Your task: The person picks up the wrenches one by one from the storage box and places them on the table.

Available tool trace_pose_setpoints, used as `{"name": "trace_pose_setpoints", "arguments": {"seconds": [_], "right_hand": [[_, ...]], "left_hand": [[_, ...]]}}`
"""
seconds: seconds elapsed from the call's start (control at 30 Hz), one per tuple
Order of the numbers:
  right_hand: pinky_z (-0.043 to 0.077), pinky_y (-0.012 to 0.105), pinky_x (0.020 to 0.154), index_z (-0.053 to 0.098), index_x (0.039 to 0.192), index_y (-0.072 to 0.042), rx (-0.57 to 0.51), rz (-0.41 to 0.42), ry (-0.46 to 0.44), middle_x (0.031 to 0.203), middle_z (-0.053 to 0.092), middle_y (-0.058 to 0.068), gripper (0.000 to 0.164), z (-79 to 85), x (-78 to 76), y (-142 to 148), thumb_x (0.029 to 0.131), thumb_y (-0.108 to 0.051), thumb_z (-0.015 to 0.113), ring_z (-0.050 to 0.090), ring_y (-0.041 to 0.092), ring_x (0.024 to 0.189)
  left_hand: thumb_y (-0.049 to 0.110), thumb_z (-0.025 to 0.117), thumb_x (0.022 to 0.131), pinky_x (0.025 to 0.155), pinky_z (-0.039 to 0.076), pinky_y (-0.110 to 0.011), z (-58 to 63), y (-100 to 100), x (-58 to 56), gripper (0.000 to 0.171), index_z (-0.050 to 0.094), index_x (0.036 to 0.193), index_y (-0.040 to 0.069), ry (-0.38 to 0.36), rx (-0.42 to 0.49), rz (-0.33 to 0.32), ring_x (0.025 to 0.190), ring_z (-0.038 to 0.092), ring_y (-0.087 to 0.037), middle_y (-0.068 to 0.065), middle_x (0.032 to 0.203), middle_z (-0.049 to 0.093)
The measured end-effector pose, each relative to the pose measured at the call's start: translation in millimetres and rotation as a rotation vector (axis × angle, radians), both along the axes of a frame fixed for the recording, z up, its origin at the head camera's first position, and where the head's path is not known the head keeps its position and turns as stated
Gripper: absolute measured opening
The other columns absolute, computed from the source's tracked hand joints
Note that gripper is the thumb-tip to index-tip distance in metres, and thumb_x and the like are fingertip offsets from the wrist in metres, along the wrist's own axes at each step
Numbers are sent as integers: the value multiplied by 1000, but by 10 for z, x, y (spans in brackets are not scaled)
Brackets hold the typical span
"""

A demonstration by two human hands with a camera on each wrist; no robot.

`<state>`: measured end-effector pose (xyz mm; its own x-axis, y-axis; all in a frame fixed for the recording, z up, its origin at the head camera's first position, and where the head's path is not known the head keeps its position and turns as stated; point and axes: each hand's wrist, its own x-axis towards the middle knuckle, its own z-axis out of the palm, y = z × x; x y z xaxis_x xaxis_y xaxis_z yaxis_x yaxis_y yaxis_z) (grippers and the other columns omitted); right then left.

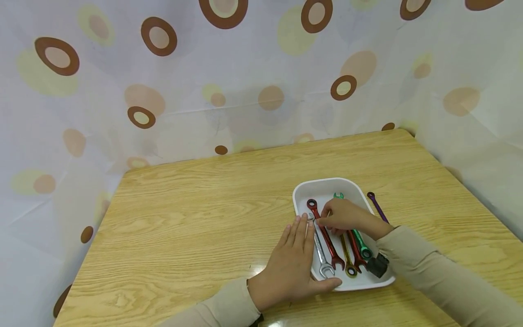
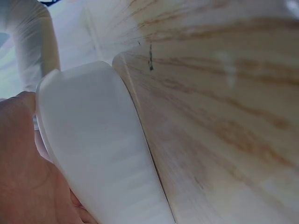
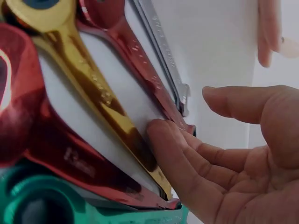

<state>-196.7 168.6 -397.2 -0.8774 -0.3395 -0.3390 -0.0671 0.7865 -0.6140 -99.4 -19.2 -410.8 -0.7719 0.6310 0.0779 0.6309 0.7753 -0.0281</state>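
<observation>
A white tray [image 1: 363, 284] holds several combination wrenches lying side by side. From left to right they are a silver wrench [image 1: 320, 250], a red wrench [image 1: 326, 237], a gold wrench [image 1: 347, 254], a second red wrench [image 1: 353, 247] and a green wrench [image 1: 360, 242]. My left hand [image 1: 291, 269] rests along the tray's left rim with fingers straight. Inside the tray, my right hand [image 1: 346, 215] reaches among the wrenches. In the right wrist view its fingertips [image 3: 161, 133] lie between the gold wrench [image 3: 96, 88] and the first red wrench [image 3: 135, 56], with the thumb apart.
A purple wrench [image 1: 377, 207] lies on the wooden table [image 1: 184, 218] just right of the tray, partly hidden by the right forearm. Patterned curtain [image 1: 245, 81] hangs behind the table and at its sides.
</observation>
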Motion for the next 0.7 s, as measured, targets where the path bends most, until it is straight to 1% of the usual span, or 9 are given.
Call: {"name": "trace_pose_setpoints", "arguments": {"seconds": [0.1,0.33,0.5,0.7], "right_hand": [[53,27,52,63,86,1,29,2,27,67,61,6,22,-26,2,-23,87,-20,69,61,14,55],[47,24,46,59,74,-5,160,5,103,60,58,3,21,-75,3,-93,83,-18,72,57,13,49],[47,24,45,57,71,-6,202,-9,96,60,57,4,21,-74,-3,-127,82,-16,72,56,13,49],[48,24,46,56,71,-5,178,-20,59,60,58,5,20,-59,-2,-126,82,-14,70,57,14,50]], "left_hand": [[84,29,81,116,19,-40,-10,-1,-1,111,23,150,-3,8,3,1,146,12,-33,-23,157,14],[84,30,81,116,20,-41,-9,5,4,111,24,149,-4,16,6,6,146,11,-33,-23,157,14],[84,30,81,116,19,-40,-9,5,5,112,23,149,-3,14,7,9,146,11,-33,-22,157,14],[84,30,81,116,19,-41,-6,3,4,112,23,150,-3,9,8,6,146,13,-34,-23,157,14]]}}
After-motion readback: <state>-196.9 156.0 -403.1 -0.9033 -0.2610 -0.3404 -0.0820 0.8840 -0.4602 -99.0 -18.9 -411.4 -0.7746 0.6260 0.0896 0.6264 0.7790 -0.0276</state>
